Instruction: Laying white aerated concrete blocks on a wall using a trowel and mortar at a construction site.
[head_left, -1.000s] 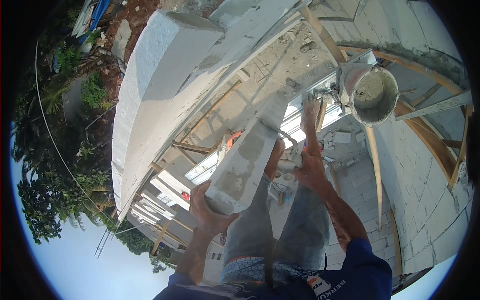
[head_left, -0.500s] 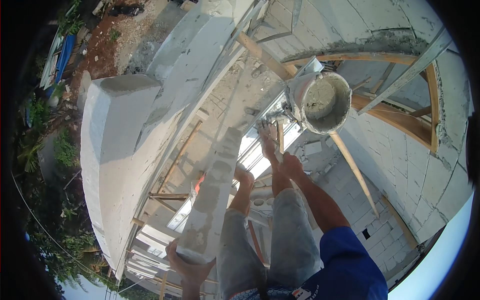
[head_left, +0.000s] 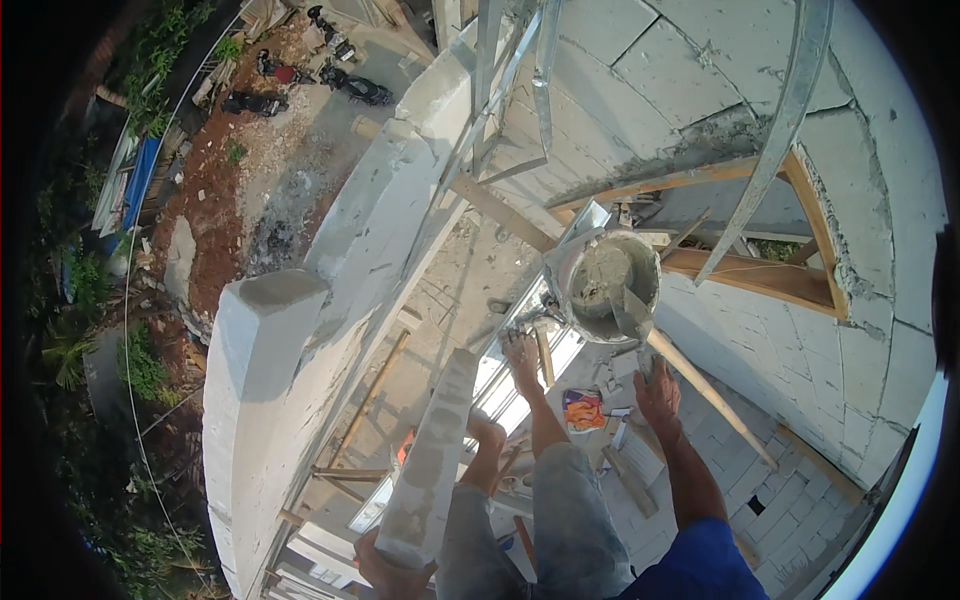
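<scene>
Left hand (head_left: 392,572) grips my long white block (head_left: 430,455) from below, right hand (head_left: 657,390) reaches open toward the mortar bucket (head_left: 607,285), so I think the block is not laid yet.

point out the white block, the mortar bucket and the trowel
white block (head_left: 432,450), head view, on its long upper face
mortar bucket (head_left: 572,262), head view, on its near-left rim
trowel (head_left: 630,310), head view, on the blade in the bucket
</scene>
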